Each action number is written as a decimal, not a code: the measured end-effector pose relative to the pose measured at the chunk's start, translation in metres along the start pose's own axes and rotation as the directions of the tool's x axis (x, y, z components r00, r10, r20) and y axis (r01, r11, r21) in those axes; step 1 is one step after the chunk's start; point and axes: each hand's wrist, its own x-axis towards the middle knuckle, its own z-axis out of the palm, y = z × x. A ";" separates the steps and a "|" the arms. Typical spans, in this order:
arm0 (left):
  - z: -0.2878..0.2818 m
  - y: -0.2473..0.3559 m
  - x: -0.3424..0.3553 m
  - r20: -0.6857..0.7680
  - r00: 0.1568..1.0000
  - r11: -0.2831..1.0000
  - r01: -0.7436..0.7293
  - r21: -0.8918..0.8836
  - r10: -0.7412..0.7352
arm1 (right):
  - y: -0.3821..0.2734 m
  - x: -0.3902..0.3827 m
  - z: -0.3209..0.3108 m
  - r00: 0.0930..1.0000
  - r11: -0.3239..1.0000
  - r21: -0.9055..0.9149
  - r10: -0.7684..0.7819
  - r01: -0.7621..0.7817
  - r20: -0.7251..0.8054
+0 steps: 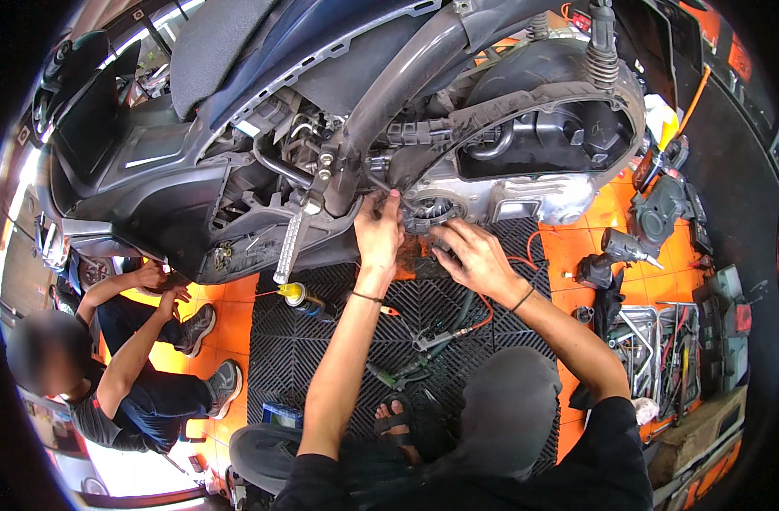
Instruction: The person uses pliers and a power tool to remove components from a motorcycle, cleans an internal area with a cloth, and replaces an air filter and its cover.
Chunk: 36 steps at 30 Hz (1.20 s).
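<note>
Housing (439, 209), round, ribbed, beside left hand (379, 228), just beyond right hand (473, 255), cannot tell if either grip is clamped

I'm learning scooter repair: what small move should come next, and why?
Perhaps ease the right hand slightly up toward the round finned part: it is at that part's lower right, with the left hand close by at its left. What the right hand holds, if anything, is unclear.
</note>
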 end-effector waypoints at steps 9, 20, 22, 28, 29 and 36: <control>0.010 0.019 0.004 0.253 0.967 0.844 0.161 -0.512 -0.032 | -0.005 0.072 -0.027 0.957 0.964 -0.238 -0.175 0.119 -0.230; 0.061 0.029 0.040 0.064 0.990 0.861 -0.075 -0.502 0.123 | 0.026 0.145 -0.069 0.979 0.874 -0.453 -0.203 0.177 -0.009; 0.068 0.029 0.034 0.011 0.991 0.892 -0.117 -0.437 0.136 | 0.026 0.144 -0.070 0.985 0.866 -0.473 -0.171 0.159 0.019; 0.074 0.024 0.037 -0.137 0.971 0.880 -0.234 -0.414 0.194 | 0.023 0.154 -0.068 0.985 0.850 -0.500 -0.115 0.167 0.132; 0.074 0.025 0.036 -0.141 0.970 0.881 -0.239 -0.408 0.198 | 0.023 0.154 -0.067 0.985 0.848 -0.504 -0.117 0.166 0.128; 0.051 0.029 0.054 0.159 0.982 0.920 -0.029 -0.392 0.098 | 0.019 0.154 -0.064 0.989 0.834 -0.531 -0.112 0.148 0.099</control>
